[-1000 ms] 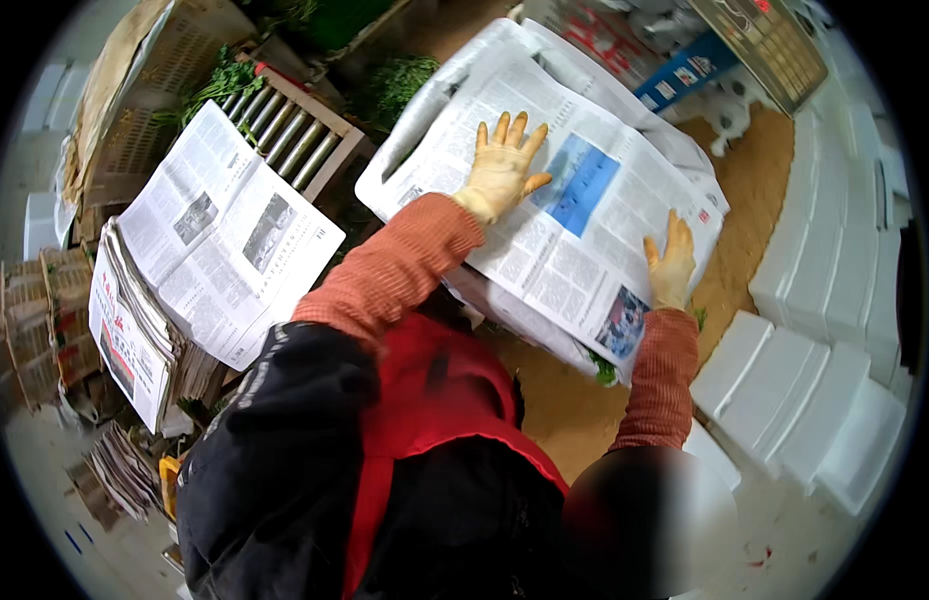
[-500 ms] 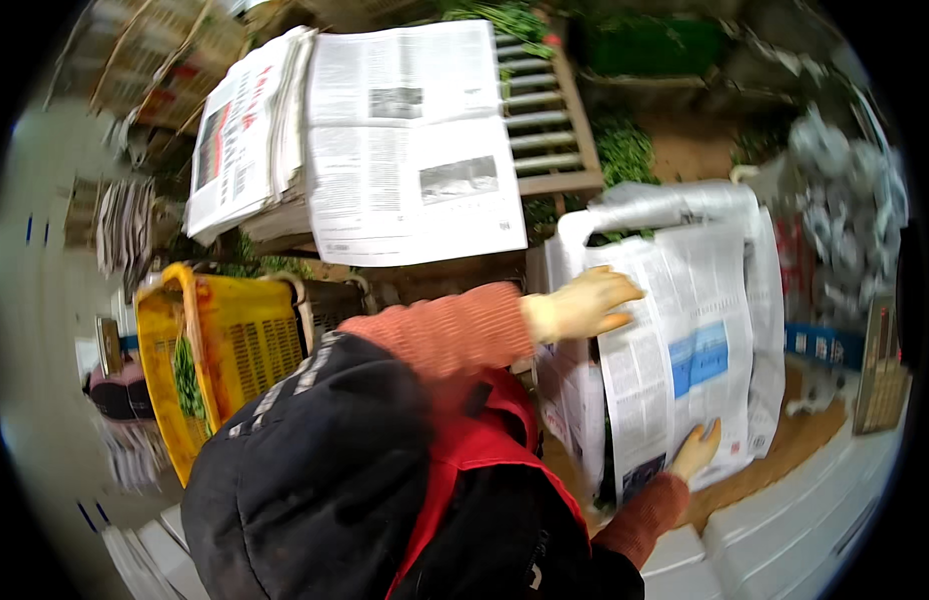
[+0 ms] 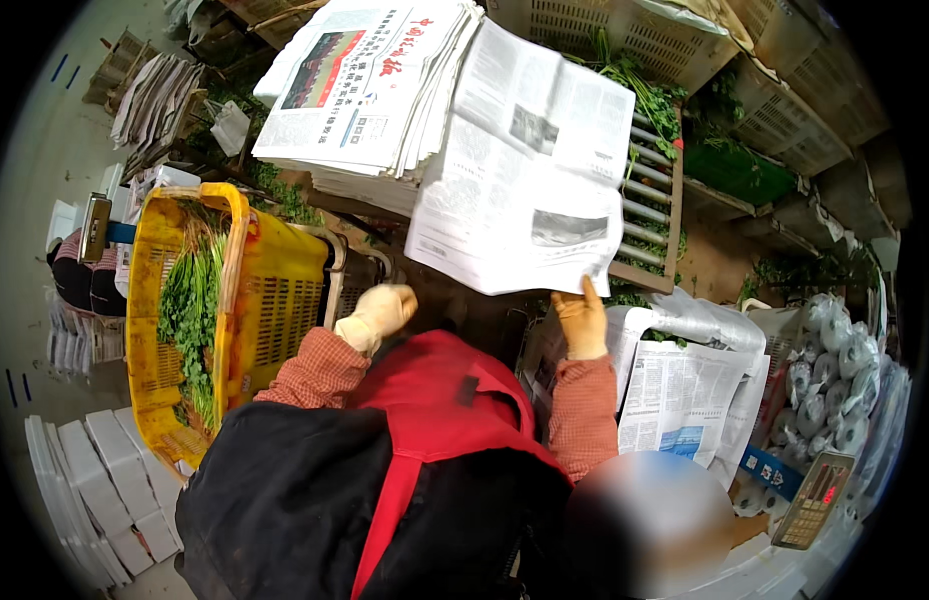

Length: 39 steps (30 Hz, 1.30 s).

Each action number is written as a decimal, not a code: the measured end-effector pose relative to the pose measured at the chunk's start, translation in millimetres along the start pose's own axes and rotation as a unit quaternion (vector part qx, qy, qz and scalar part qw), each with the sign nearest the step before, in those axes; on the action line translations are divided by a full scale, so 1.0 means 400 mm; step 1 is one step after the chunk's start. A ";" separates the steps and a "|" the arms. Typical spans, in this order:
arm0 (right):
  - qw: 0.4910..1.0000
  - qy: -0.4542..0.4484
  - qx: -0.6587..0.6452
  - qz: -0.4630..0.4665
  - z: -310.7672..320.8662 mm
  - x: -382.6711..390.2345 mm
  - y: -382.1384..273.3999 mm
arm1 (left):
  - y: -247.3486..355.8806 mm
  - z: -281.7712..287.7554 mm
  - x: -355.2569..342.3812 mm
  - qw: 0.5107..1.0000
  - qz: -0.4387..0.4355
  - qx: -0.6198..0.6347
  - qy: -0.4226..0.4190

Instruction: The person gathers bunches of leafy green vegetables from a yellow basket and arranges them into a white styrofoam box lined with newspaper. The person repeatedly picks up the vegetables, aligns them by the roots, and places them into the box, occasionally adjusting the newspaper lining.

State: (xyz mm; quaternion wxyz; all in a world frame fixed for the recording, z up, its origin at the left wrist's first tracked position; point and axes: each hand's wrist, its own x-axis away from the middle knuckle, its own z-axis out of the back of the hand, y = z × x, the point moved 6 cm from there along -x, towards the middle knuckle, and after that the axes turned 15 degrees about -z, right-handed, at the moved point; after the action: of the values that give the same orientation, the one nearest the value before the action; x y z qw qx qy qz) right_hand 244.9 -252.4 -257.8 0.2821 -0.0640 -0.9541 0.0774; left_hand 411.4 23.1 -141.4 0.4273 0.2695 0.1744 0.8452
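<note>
Hands in head view: our right hand (image 3: 583, 322) pinches the lower edge of a newspaper sheet (image 3: 530, 200) hanging off the stack (image 3: 370, 90); left hand (image 3: 381, 315) is empty, loosely curled by the yellow crate (image 3: 275, 290). Thin grip, so the sheet may tear or drag the stack off.

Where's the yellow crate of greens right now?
In the head view the yellow crate stands on the person's left, beside the left hand and below the newspaper stack.

Open newspaper sheet (image 3: 530, 190), black print, draped off the stack's edge, lower edge touched
</note>
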 end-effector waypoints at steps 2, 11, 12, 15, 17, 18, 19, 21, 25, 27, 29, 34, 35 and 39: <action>0.993 -0.081 -0.065 0.060 -0.217 0.088 -0.060 | 0.011 -0.052 -0.023 0.989 -0.103 0.093 -0.046; 0.962 -0.106 0.055 0.246 -0.506 -0.092 -0.422 | 0.113 -0.126 -0.392 0.713 0.051 0.698 -0.026; 0.961 -0.062 0.074 0.258 -0.500 -0.124 -0.434 | 0.092 -0.129 -0.435 0.693 0.005 0.721 -0.003; 0.885 0.112 0.285 0.350 -0.409 -0.140 -0.435 | 0.094 -0.112 -0.516 0.692 0.057 0.718 0.040; 0.778 0.251 0.451 0.358 -0.387 -0.096 -0.372 | 0.063 -0.139 -0.567 0.660 0.125 0.736 0.084; 0.733 0.264 0.510 0.364 -0.345 -0.119 -0.349 | 0.046 -0.147 -0.585 0.635 0.143 0.752 0.104; 0.681 0.290 0.563 0.367 -0.277 -0.129 -0.334 | 0.039 -0.166 -0.605 0.610 0.162 0.767 0.110; 0.466 0.277 0.722 0.430 -0.310 -0.120 -0.252 | 0.010 -0.193 -0.630 0.587 0.182 0.785 0.079; 0.329 0.319 0.837 0.300 -0.314 -0.189 -0.154 | -0.052 -0.206 -0.665 0.672 0.259 0.684 0.116; 0.332 0.335 0.853 0.224 -0.288 -0.218 -0.132 | -0.071 -0.232 -0.691 0.684 0.258 0.677 0.087; 0.353 0.333 0.839 0.247 -0.281 -0.218 -0.110 | -0.030 -0.206 -0.669 0.726 0.233 0.642 0.080; 0.393 0.353 0.744 0.409 -0.345 -0.194 -0.098 | 0.162 0.077 -0.594 0.948 -0.054 0.239 0.204; 0.437 0.346 0.704 0.440 -0.360 -0.185 -0.128 | 0.252 0.156 -0.566 0.933 -0.034 0.290 0.209; 0.436 0.289 0.634 0.570 -0.479 -0.151 -0.145 | 0.387 0.438 -0.480 0.835 -0.244 0.250 0.424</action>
State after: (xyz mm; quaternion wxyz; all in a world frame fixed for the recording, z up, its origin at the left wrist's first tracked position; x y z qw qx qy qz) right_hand 395.6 -297.7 -120.1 0.3952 -0.4152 -0.2491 0.7806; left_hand 514.0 -211.3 20.4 0.4222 -0.0686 0.6043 0.6722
